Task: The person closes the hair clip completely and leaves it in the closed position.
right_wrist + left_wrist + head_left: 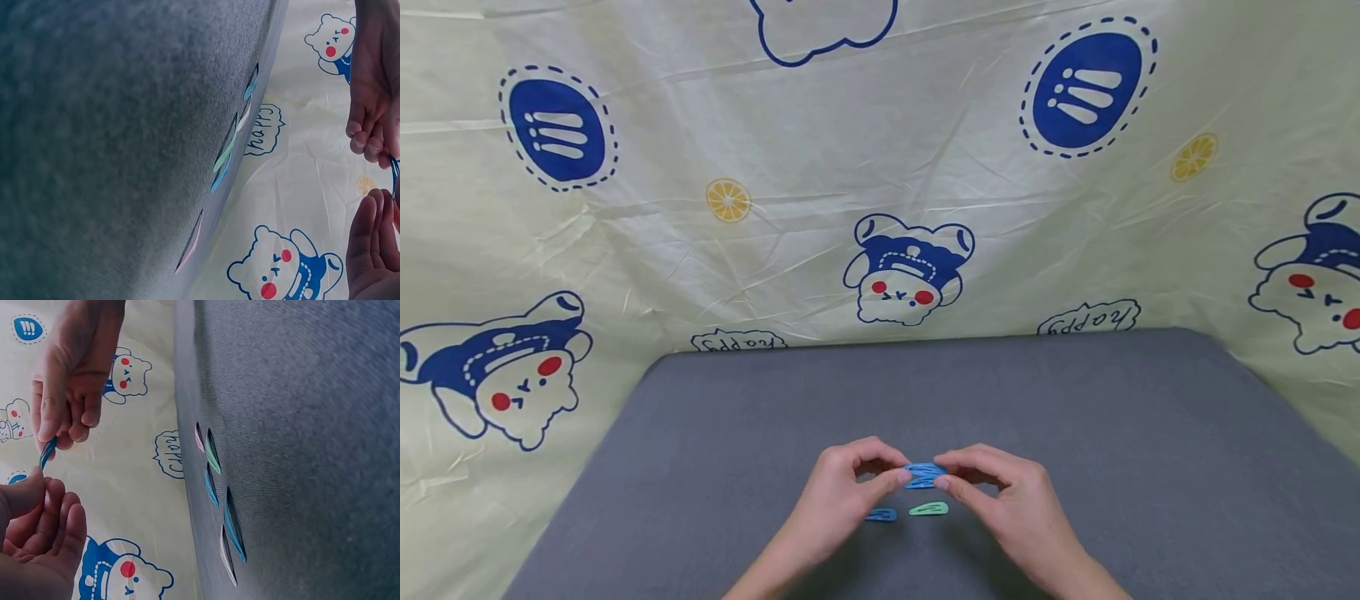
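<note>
Between my two hands is a blue snap hair clip [927, 470], held up over the table. The thumb and fingers of my left hand [844, 490] pinch its left end, while those of my right hand [1011, 493] pinch the right end. In the left wrist view the held clip [47, 454] spans the small gap between the fingertips. More blue shows just below it in the head view; whether that is a second clip on the table I cannot tell. Below the hands lie a green clip [929, 508] and a dark blue clip [882, 515], partly behind my left hand.
The left wrist view shows a pink clip [199, 437] and a white clip [229, 555] among the clips on the grey table [700, 433]; my hands hide them in the head view. A patterned cloth [820, 142] hangs behind the table and along its sides.
</note>
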A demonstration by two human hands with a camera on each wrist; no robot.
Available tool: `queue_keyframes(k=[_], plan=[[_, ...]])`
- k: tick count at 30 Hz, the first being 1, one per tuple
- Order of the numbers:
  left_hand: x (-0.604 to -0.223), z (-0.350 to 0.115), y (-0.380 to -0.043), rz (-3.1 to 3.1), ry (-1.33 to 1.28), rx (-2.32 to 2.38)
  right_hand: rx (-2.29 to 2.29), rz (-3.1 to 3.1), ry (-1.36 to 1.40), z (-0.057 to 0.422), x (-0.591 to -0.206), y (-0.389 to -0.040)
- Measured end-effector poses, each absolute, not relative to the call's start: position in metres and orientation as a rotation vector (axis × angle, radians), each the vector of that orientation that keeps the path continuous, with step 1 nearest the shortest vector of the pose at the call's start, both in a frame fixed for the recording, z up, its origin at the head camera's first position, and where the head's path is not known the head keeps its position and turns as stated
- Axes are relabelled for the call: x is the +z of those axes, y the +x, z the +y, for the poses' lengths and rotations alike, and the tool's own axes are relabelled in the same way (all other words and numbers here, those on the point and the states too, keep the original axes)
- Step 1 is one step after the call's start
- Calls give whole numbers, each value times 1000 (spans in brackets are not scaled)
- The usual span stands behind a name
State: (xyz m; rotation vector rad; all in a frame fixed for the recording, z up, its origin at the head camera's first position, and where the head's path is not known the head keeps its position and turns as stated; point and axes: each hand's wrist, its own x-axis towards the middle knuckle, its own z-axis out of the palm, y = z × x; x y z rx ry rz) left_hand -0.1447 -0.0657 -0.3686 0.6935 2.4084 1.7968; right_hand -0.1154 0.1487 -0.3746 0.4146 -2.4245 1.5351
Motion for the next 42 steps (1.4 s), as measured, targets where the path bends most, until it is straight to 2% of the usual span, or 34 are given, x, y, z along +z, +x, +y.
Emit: queue_keyframes(k=[13,25,34,42], plan=[[-370,-63,-143,2608,942,1708,1430,-2437,523,153,-371,-118],[-370,-64,-151,2579,1061,1551,1426,-2561,661,170,-369,-127],[-373,-57,-168,2506,1104,1449,1353,-2674,737,184,-370,-136],[-375,-47,-189,2466,1298,1264,1298,-2724,745,196,-375,-145]])
